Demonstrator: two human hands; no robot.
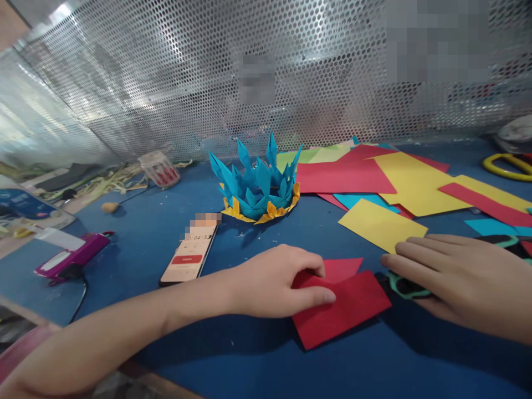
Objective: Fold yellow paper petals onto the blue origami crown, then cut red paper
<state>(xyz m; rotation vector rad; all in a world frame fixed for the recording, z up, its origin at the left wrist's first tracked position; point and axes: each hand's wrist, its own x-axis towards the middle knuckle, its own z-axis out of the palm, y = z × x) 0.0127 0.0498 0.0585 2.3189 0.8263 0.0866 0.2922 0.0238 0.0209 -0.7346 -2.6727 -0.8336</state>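
My left hand point(286, 282) is closed on a folded piece of red paper point(344, 310), its thumb lying on top of the near flap. A second red flap point(343, 270) sticks out behind it. At the right, my right hand point(465, 277) has its fingers around a green-and-black scissors handle point(409, 287). The scissors' dark front part reaches the paper's right edge; the blades are mostly hidden. Beyond my hands stands a blue folded-paper ornament point(261, 191) with pointed petals and a yellow base.
Red, yellow, green and blue paper sheets point(415, 183) overlap at the back right. A phone showing a timer point(191, 252) lies left of centre. Farther left are a purple device with a cable point(75, 257) and a clear jar point(160, 169). A perforated metal panel point(208, 72) closes off the back.
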